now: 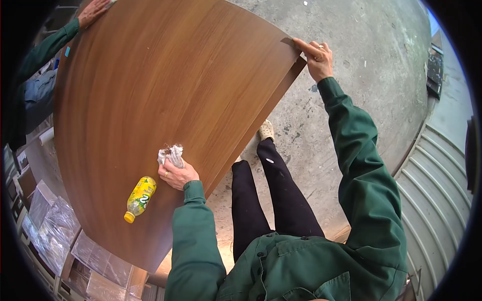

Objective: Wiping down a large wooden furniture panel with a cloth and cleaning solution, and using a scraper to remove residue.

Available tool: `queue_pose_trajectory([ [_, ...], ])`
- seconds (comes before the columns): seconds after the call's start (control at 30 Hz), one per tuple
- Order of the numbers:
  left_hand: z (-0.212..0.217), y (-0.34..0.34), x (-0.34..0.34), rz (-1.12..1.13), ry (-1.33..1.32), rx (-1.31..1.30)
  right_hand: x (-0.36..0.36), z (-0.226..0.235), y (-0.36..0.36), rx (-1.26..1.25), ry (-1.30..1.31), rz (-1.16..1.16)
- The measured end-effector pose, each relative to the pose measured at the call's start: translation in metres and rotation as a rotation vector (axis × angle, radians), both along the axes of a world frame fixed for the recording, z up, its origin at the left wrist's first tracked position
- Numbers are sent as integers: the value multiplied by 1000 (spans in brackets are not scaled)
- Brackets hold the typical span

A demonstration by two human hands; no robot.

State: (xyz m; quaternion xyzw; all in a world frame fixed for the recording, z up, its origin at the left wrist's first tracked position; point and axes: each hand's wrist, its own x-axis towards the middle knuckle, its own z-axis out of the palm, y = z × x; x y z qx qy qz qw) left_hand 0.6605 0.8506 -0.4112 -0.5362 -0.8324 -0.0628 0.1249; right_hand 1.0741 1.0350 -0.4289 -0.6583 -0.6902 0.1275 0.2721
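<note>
A large brown wood-grain board [165, 90] lies flat in front of me. My left hand [178, 175] is closed around a crumpled whitish rag [171, 154], pressed on the board near its front edge. Beside that hand a yellow plastic bottle [140, 196] with a yellow cap rests on its side on the board. At the far right corner, my right hand [316, 57] grips the board's edge, its index finger lying over the top. The underside of this grip is hidden.
Across the board at the far left, a co-worker's hand [93, 12] in a green sleeve rests on its edge. Plastic-wrapped panels [52, 220] stand at the lower left. Grey concrete floor [381, 80] spreads to the right, up to a ribbed metal shutter [437, 175].
</note>
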Motion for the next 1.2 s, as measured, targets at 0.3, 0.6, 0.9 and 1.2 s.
queue_pose_trajectory([
  [0.3,2,-1,-3,-11,-7,10,-55,11,-61,-11,-61,14],
  [0.6,3,0,0,-29,-79,51,-59,-1,-54,181,-86,15],
  [0.9,6,-4,-8,-44,-185,101,-103,3,-89,-14,-33,-92],
  [1.2,20,-67,-48,-268,-845,225,-169,8,-147,0,-7,-136],
])
